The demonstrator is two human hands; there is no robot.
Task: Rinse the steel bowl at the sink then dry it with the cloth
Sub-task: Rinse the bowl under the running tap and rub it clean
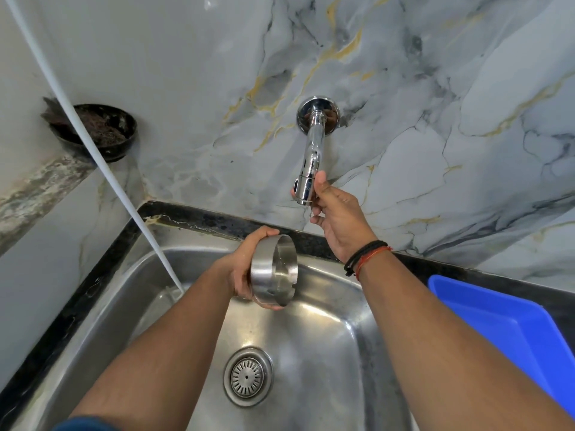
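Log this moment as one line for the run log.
stage: rinse setup | left hand: holds steel bowl tilted over sink | right hand: fingers on tap spout | water from tap: none visible | cloth: not in view

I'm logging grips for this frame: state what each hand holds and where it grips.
Left hand holds the steel bowl on its side, gripping around the base and outer wall. Right hand grips the tap at its lower end.

1 head view looks steeply down, close over the sink point(326, 337).
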